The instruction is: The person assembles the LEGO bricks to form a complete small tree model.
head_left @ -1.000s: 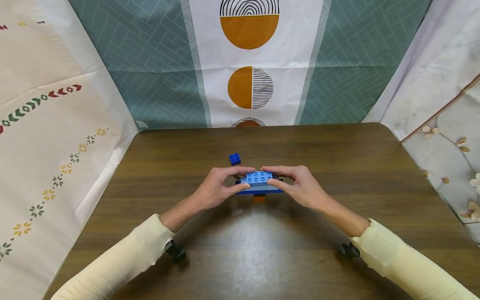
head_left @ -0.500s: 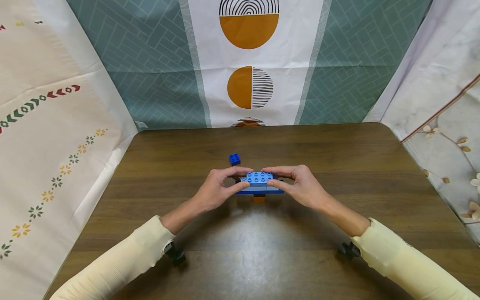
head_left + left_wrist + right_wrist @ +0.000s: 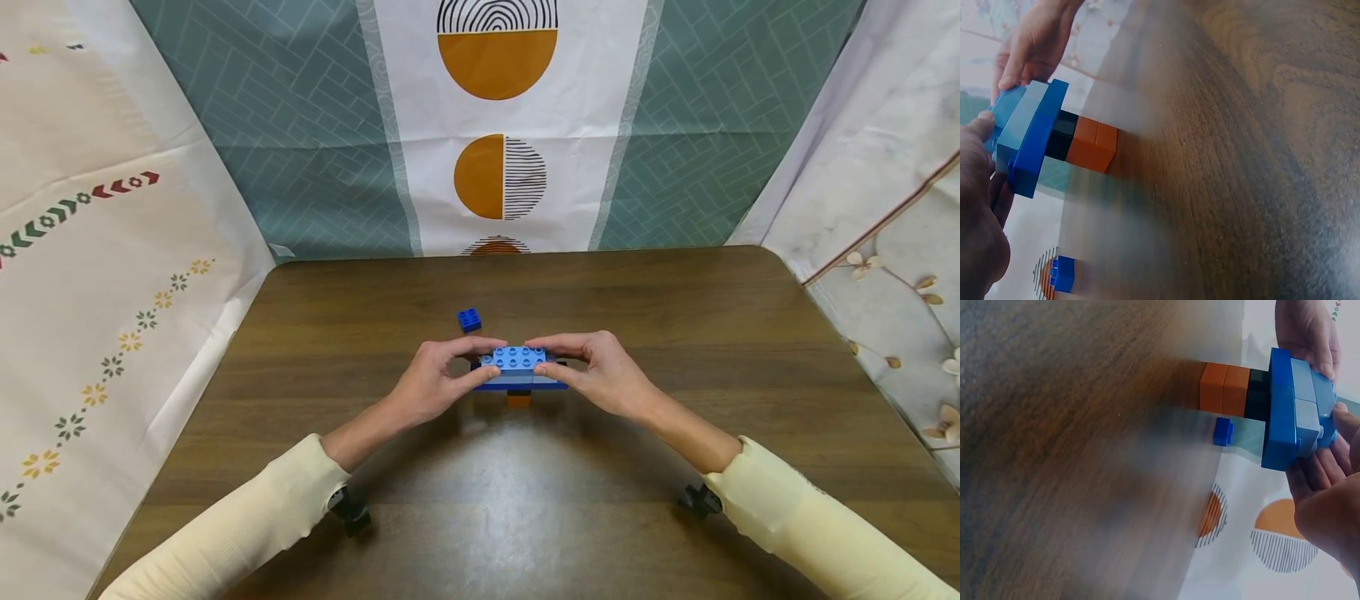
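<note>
A built stack of toy building bricks stands upright on the table, narrow at the foot and wide at the top. Orange bricks (image 3: 1092,145) form its base, with a black brick (image 3: 1061,136) above them. Across that lies a long dark blue brick (image 3: 1279,412), then a light blue layer (image 3: 1305,400). Topmost is a studded light blue brick (image 3: 519,358). My left hand (image 3: 431,383) pinches the top brick's left end, thumb on the near side and fingers on the far side. The right hand (image 3: 609,377) pinches its right end the same way.
A loose dark blue brick (image 3: 468,320) with studs up lies on the wooden table (image 3: 360,300), just behind the stack and left of it. Patterned cloths (image 3: 315,167) hang behind the table and along both sides.
</note>
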`<state>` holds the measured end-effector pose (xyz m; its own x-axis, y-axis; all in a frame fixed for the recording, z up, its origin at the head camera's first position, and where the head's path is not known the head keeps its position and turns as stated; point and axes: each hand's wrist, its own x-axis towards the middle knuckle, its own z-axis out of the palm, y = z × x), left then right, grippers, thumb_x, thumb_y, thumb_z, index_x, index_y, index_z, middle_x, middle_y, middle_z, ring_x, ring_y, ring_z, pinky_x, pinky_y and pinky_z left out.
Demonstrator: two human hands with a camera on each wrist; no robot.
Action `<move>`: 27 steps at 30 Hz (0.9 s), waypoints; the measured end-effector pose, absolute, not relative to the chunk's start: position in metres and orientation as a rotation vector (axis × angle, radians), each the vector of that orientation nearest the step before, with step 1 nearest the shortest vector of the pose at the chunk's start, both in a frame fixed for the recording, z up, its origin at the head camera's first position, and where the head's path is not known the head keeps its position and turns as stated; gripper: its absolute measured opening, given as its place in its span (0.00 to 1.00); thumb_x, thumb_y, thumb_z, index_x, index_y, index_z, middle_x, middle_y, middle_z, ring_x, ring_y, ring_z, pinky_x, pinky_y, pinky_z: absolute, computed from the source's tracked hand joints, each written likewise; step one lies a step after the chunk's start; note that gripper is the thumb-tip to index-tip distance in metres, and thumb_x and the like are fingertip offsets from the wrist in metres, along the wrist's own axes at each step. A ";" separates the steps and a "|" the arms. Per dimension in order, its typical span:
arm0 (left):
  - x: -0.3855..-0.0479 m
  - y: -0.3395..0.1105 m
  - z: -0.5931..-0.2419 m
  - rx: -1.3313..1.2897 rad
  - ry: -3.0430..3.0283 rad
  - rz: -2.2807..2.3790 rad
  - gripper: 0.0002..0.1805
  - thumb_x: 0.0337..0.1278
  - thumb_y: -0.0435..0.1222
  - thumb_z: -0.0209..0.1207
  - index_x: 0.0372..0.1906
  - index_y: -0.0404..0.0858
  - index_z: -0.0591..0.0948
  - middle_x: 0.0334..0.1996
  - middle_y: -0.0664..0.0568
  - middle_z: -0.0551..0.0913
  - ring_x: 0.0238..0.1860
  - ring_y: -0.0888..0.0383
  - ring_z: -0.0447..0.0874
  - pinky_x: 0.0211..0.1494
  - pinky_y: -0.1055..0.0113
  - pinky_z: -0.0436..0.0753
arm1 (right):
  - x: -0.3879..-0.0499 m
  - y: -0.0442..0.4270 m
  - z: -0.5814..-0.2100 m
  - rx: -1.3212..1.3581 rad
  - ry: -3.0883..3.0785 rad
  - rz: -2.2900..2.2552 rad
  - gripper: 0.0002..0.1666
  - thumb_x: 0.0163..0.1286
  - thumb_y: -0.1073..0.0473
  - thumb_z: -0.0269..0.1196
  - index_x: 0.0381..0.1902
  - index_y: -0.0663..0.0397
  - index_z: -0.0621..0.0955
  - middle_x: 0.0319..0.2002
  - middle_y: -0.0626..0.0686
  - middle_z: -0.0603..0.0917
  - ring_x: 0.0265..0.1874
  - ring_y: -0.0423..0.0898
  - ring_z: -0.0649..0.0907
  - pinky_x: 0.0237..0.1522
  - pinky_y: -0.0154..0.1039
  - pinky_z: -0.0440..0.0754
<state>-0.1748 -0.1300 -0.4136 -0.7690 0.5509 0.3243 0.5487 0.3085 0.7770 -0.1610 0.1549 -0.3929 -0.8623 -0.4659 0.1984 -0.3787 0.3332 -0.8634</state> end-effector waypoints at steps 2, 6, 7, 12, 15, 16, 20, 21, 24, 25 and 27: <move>-0.174 -0.131 -0.415 1.065 2.545 1.510 0.21 0.71 0.39 0.70 0.65 0.43 0.85 0.57 0.55 0.89 0.48 0.59 0.86 0.52 0.51 0.88 | -0.161 0.155 -0.394 -0.803 2.495 -1.574 0.21 0.73 0.61 0.72 0.62 0.55 0.87 0.57 0.54 0.89 0.54 0.49 0.88 0.55 0.52 0.87; -0.173 -0.131 -0.418 1.063 2.551 1.525 0.20 0.70 0.37 0.70 0.64 0.43 0.85 0.57 0.55 0.89 0.47 0.59 0.86 0.50 0.53 0.88 | -0.162 0.155 -0.396 -0.812 2.492 -1.562 0.21 0.72 0.61 0.72 0.62 0.55 0.87 0.57 0.54 0.89 0.54 0.50 0.88 0.56 0.51 0.87; -0.173 -0.130 -0.419 1.070 2.550 1.529 0.21 0.70 0.37 0.70 0.65 0.43 0.85 0.57 0.55 0.89 0.47 0.58 0.86 0.49 0.54 0.88 | -0.162 0.155 -0.396 -0.807 2.493 -1.562 0.21 0.72 0.61 0.73 0.62 0.55 0.87 0.57 0.54 0.89 0.54 0.50 0.88 0.55 0.51 0.87; -0.173 -0.129 -0.420 1.091 2.564 1.528 0.21 0.71 0.38 0.69 0.65 0.42 0.85 0.57 0.54 0.89 0.47 0.58 0.86 0.48 0.55 0.89 | -0.163 0.156 -0.396 -0.801 2.481 -1.585 0.21 0.72 0.61 0.73 0.61 0.53 0.88 0.56 0.52 0.89 0.53 0.49 0.88 0.54 0.50 0.88; -0.172 -0.129 -0.419 1.105 2.577 1.520 0.22 0.72 0.38 0.69 0.67 0.42 0.83 0.59 0.55 0.88 0.49 0.59 0.86 0.50 0.54 0.88 | -0.164 0.156 -0.396 -0.818 2.472 -1.590 0.21 0.72 0.61 0.72 0.62 0.55 0.87 0.57 0.53 0.89 0.54 0.49 0.88 0.55 0.50 0.87; -0.172 -0.129 -0.419 1.112 2.579 1.519 0.23 0.72 0.37 0.69 0.68 0.42 0.83 0.60 0.55 0.87 0.50 0.59 0.86 0.51 0.53 0.88 | -0.164 0.156 -0.396 -0.826 2.472 -1.590 0.21 0.72 0.62 0.72 0.62 0.55 0.87 0.57 0.54 0.89 0.54 0.49 0.88 0.55 0.49 0.87; -0.171 -0.127 -0.418 1.142 2.576 1.537 0.24 0.71 0.37 0.69 0.69 0.41 0.81 0.63 0.55 0.85 0.54 0.60 0.87 0.56 0.53 0.87 | -0.164 0.155 -0.395 -0.830 2.479 -1.583 0.21 0.72 0.61 0.73 0.62 0.54 0.87 0.57 0.53 0.89 0.54 0.49 0.88 0.55 0.42 0.87; -0.171 -0.126 -0.418 1.143 2.577 1.545 0.24 0.71 0.37 0.69 0.68 0.41 0.82 0.63 0.55 0.86 0.53 0.60 0.87 0.55 0.53 0.87 | -0.164 0.155 -0.395 -0.828 2.480 -1.584 0.21 0.72 0.61 0.73 0.62 0.54 0.87 0.57 0.53 0.89 0.54 0.48 0.88 0.55 0.41 0.87; -0.170 -0.124 -0.419 1.122 2.599 1.568 0.22 0.71 0.38 0.69 0.65 0.40 0.84 0.58 0.56 0.88 0.49 0.60 0.86 0.51 0.53 0.87 | -0.164 0.156 -0.395 -0.813 2.480 -1.586 0.20 0.72 0.60 0.73 0.61 0.52 0.88 0.56 0.51 0.89 0.53 0.47 0.88 0.54 0.39 0.87; -0.170 -0.123 -0.420 1.110 2.605 1.579 0.21 0.71 0.38 0.69 0.65 0.40 0.84 0.57 0.57 0.89 0.47 0.61 0.86 0.50 0.52 0.87 | -0.164 0.156 -0.395 -0.810 2.480 -1.587 0.20 0.72 0.60 0.73 0.61 0.52 0.88 0.56 0.51 0.89 0.53 0.47 0.88 0.54 0.39 0.87; -0.169 -0.121 -0.423 1.090 2.608 1.608 0.20 0.71 0.38 0.69 0.64 0.40 0.85 0.55 0.57 0.89 0.45 0.60 0.85 0.49 0.52 0.86 | -0.164 0.157 -0.395 -0.807 2.482 -1.588 0.20 0.72 0.60 0.73 0.61 0.53 0.88 0.56 0.51 0.90 0.53 0.47 0.88 0.54 0.43 0.87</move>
